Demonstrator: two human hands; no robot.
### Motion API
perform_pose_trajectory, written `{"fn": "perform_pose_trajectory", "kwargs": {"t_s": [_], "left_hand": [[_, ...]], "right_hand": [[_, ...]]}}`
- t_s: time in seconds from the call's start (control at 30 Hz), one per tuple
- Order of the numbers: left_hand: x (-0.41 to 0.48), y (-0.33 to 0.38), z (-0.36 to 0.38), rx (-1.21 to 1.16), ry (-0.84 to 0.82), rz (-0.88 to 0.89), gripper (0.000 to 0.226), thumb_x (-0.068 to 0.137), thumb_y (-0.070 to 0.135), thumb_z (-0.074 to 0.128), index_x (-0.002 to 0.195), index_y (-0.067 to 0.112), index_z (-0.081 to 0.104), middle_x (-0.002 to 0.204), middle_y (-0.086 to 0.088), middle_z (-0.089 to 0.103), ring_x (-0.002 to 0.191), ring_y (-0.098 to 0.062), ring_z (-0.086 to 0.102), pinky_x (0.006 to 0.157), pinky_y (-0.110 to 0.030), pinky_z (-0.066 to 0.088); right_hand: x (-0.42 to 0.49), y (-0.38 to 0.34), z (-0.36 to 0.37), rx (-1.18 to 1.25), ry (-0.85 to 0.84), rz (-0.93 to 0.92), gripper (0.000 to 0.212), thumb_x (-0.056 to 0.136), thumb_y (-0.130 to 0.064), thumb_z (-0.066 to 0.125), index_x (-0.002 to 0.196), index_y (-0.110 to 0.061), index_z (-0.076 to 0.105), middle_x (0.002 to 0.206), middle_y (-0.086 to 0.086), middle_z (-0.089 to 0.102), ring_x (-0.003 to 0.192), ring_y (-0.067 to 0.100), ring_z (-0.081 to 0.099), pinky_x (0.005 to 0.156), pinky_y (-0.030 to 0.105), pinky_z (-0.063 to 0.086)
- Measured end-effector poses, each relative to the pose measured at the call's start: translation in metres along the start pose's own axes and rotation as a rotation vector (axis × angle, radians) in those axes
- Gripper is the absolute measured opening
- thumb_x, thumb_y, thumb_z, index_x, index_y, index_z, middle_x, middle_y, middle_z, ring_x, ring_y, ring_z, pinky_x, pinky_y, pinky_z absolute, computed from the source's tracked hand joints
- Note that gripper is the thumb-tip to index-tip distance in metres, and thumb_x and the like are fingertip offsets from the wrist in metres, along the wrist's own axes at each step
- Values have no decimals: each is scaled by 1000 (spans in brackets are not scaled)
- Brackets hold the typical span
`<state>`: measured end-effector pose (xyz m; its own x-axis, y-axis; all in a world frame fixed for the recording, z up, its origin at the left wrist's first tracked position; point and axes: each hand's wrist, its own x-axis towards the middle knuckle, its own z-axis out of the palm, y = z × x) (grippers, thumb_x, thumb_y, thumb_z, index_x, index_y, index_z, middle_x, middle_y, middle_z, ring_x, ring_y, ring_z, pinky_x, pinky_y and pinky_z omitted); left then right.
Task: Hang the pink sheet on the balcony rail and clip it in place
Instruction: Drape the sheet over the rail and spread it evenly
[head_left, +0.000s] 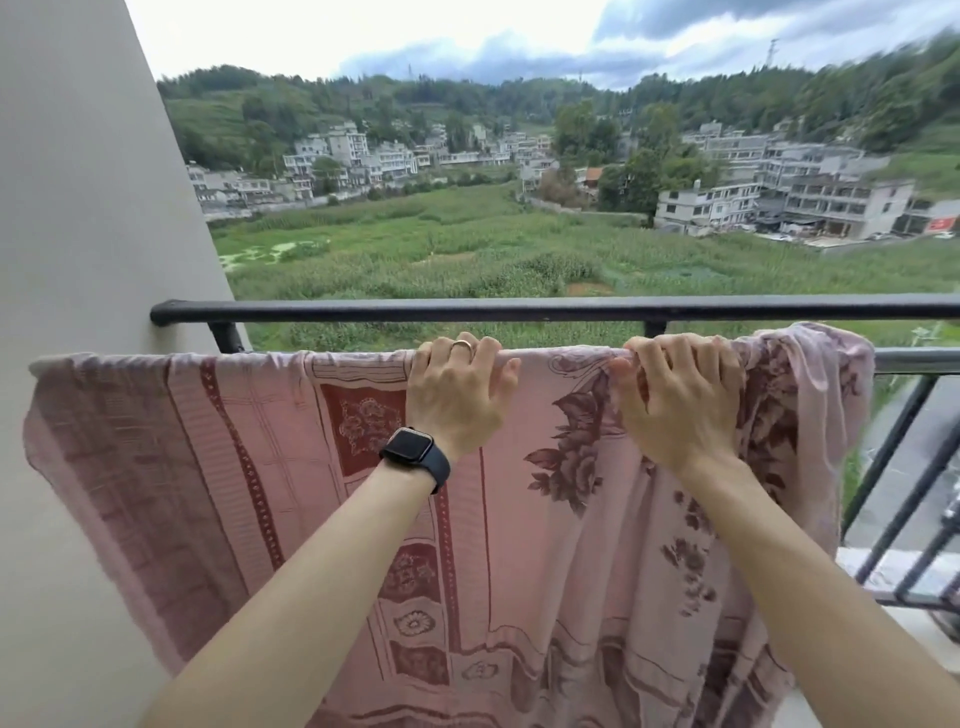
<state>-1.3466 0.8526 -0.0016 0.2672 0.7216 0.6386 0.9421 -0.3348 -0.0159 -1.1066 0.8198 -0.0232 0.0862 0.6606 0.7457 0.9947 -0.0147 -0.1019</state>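
The pink sheet (218, 467), patterned with dark red borders and flowers, hangs draped over a lower rail (914, 361) of the balcony and falls toward me. My left hand (457, 395), with a ring and a black watch, curls its fingers over the sheet's top fold near the middle. My right hand (680, 395) grips the same fold a little to the right. The sheet's right end is bunched up at the rail. No clip is visible.
A black upper rail (467, 310) runs across just beyond the sheet. A pale wall (78, 208) stands on the left. Black balusters (904, 467) drop at the right. Fields and houses lie far below.
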Motion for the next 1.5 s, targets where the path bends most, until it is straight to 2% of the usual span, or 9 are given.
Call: {"fn": "perform_pose_trajectory", "kwargs": {"t_s": [0.13,0.33,0.53,0.7,0.87,1.03,1.2,1.33,1.5], "left_hand": [[0,-14,10,-34,52,31,48,98,52,27,121,21,56,106,-5,66,92,-29,61,90,-43,41],[-3,-20,3,12,43,-1,51,99,52,22,109,16,57,92,-9,67,89,-29,59,90,-44,38],[2,5,3,-18,54,-29,45,99,48,25,101,21,61,95,-6,68,93,-27,59,93,-43,35],[-3,2,7,24,53,1,46,100,51,25,110,24,62,100,-3,69,89,-29,61,93,-44,37],[-15,-9,-5,-95,105,25,38,100,39,36,129,27,55,123,-2,65,116,-25,57,110,-49,31],[-40,-109,-20,-56,185,-144,39,96,37,43,131,24,54,138,-1,52,128,-22,45,109,-51,31],[-63,-236,-36,37,145,-397,48,96,44,28,132,25,53,143,-4,50,132,-25,44,111,-53,27],[-67,-299,-43,108,-9,-379,60,99,56,12,127,26,55,134,-7,57,128,-29,46,111,-53,26],[-69,-306,-32,168,68,-266,54,101,54,16,116,24,59,110,-6,63,107,-30,52,100,-50,33]], "right_hand": [[12,54,-10,21,42,146,51,102,-50,20,99,-22,61,98,2,66,101,25,48,105,45,25],[22,75,-27,-63,-6,444,54,101,-43,24,104,-15,70,121,13,66,121,31,48,117,55,12],[4,-35,-4,125,-47,20,40,101,-49,34,109,-26,66,114,-2,68,116,21,55,117,50,15],[5,3,0,26,-34,26,53,100,-60,25,101,-23,63,99,3,64,101,26,54,101,45,27],[1,-10,-8,117,9,172,45,100,-48,31,112,-19,63,119,8,63,121,29,48,116,55,17],[-20,-119,-3,249,27,-124,40,92,-39,51,124,-17,59,135,2,58,134,24,43,120,52,10],[-8,-223,16,241,-37,-203,55,92,-46,47,138,-16,50,148,7,48,143,26,35,120,53,8],[8,-257,32,178,-95,-139,43,101,-48,30,122,-24,59,117,-1,64,115,21,53,115,50,17],[2,-210,40,67,137,-144,31,101,-36,40,106,-16,62,98,4,62,96,26,52,108,47,28]]}}
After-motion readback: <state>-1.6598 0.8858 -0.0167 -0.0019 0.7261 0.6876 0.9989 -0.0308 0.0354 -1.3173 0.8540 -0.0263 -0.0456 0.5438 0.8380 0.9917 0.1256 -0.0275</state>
